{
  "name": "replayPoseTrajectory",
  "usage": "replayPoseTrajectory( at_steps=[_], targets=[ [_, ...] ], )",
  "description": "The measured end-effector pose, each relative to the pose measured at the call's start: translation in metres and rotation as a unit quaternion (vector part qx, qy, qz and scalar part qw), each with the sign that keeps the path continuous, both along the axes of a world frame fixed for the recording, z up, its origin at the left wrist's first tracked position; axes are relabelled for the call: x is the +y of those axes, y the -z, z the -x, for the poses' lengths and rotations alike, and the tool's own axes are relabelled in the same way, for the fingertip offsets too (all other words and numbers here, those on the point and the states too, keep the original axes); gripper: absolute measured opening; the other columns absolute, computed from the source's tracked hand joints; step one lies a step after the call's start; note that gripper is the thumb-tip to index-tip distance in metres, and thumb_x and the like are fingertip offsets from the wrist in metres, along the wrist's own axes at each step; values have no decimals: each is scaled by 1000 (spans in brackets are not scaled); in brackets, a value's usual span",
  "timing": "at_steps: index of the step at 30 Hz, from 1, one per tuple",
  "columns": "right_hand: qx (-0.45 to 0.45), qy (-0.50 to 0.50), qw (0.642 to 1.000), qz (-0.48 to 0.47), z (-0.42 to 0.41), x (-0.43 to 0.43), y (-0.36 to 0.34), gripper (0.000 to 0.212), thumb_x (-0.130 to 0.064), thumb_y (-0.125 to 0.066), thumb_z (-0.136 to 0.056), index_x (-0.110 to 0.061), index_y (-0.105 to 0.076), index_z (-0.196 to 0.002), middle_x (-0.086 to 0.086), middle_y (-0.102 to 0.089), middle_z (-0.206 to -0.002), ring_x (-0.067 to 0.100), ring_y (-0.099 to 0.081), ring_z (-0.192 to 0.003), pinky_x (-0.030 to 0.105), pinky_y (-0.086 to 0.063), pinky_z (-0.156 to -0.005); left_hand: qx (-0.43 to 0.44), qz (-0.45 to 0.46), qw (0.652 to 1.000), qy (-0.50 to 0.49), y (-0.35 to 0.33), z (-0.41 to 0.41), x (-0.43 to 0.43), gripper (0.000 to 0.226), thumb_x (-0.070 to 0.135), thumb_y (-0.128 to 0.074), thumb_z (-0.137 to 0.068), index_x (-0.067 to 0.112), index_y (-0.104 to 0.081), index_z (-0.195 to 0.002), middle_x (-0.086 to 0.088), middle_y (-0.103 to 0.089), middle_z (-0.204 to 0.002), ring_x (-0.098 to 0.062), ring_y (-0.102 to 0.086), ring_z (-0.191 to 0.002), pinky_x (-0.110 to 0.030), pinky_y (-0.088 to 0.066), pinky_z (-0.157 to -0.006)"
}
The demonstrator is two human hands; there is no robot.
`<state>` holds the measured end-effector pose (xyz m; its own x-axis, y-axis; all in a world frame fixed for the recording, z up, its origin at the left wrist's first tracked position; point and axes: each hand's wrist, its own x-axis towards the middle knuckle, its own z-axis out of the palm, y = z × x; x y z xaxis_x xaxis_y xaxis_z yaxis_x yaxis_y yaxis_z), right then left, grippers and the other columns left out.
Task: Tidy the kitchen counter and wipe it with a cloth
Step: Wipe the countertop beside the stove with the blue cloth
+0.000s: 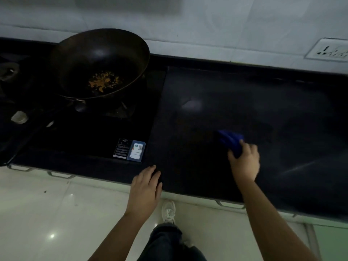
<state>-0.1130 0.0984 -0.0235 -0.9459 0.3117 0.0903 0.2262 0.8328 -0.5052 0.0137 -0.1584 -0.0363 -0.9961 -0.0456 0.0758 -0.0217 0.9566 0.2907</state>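
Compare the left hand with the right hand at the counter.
The left hand holds nothing; the right hand grips a blue cloth. The left hand rests at the front edge of the counter; the right hand reaches further in. Both are bare, palm down.

Both forearms, bare as far as the frame's lower edge, led to the left hand (146, 187) at lower centre and the right hand (244, 162) right of centre. Between them, at bottom centre, showed dark, loosely creased trousers (167, 242), and just above those a white lace-up sneaker (169, 210) with a rounded toe.
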Motion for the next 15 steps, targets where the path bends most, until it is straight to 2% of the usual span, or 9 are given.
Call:
replayPoseTrajectory(
  at_steps=[2,3,6,8,10,12,15],
  targets=[
    [-18,83,996,3,-5,-6,-1,52,-21,-63,-81,-7,-47,-128,21,-47,-125,40,-47,-111,47,-44,-86,5,-1,1000,2,-1,0,3,64,40,-10,-97,9,-66,-105,-10,-65,-116,-17,-43,-109,-37,-51,-83],
    [-25,83,996,6,-11,-19,0,53,-21,-64,-79,-7,-48,-127,22,-47,-124,41,-47,-110,47,-44,-86,4,-4,1000,3,-1,-1,5,60,39,-14,-97,9,-66,-105,-11,-64,-116,-17,-43,-109,-38,-51,-82],
    [15,-70,997,-10,-39,-73,8,56,-21,-74,-68,-7,-57,-120,22,-58,-112,40,-57,-96,46,-50,-74,1,0,1000,7,-1,-2,10,43,33,-35,-88,9,-65,-105,-12,-64,-116,-17,-43,-109,-39,-51,-82],
    [32,-173,983,-42,-52,-84,10,56,-25,-78,-65,-8,-61,-115,16,-64,-103,34,-63,-85,42,-54,-65,-6,-2,1000,19,-1,1,15,41,31,-38,-84,8,-65,-106,-12,-64,-116,-18,-43,-109,-39,-51,-81],
    [33,-210,976,-56,-45,-64,8,53,-27,-76,-66,-9,-62,-114,15,-66,-99,34,-64,-83,42,-55,-62,-4,-5,999,32,-1,6,21,42,33,-36,-87,8,-64,-106,-13,-64,-116,-18,-43,-108,-40,-52,-80],
    [22,-173,983,-51,-34,-26,7,52,-23,-76,-66,-7,-62,-114,18,-64,-100,38,-63,-84,42,-54,-62,-9,-16,998,54,-2,13,30,52,39,-23,-95,8,-64,-106,-12,-64,-116,-18,-43,-108,-39,-53,-80],
    [6,-16,999,-38,-30,47,5,51,-18,-72,-73,-7,-57,-121,23,-57,-112,43,-56,-97,47,-49,-73,-5,-15,995,95,-2,20,49,64,42,-10,-97,10,-64,-105,-9,-65,-115,-16,-43,-107,-37,-53,-78]
  ],
)
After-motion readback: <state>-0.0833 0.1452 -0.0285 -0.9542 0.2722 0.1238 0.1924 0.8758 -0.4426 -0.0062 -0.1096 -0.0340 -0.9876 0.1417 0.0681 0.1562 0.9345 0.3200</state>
